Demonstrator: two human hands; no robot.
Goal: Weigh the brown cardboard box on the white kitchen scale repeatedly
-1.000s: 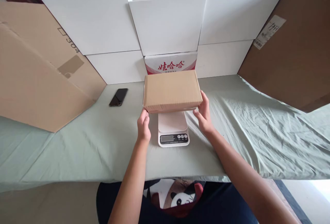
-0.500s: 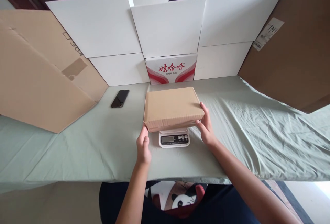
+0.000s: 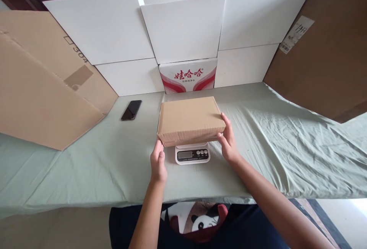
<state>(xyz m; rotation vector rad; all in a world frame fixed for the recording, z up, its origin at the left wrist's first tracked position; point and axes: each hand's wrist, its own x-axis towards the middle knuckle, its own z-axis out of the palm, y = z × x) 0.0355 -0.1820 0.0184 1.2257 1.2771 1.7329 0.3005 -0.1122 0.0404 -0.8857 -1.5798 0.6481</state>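
Observation:
A closed brown cardboard box [image 3: 190,117] is at the middle of the table, over a white digital scale [image 3: 192,161]. Only the scale's front panel with its display and buttons shows; the box covers its platform. Whether the box rests on the platform or is held just above it, I cannot tell. My left hand [image 3: 158,163] supports the box's near left corner from below, its fingers partly hidden under it. At the near right corner, my right hand [image 3: 228,139] grips the box, thumb on the front face and fingers along the side.
A black phone [image 3: 132,110] lies on the green tablecloth [image 3: 114,172] to the left. White boxes [image 3: 183,31] and a printed red-and-white carton [image 3: 187,76] form a wall at the back. Large cardboard panels stand at left [image 3: 43,88] and right [image 3: 323,58]. Behind the wall, the top of a person's head shows.
Both hands keep their hold on the cardboard box, which stays over the scale. The whole view has shifted slightly, moving things a little to the left.

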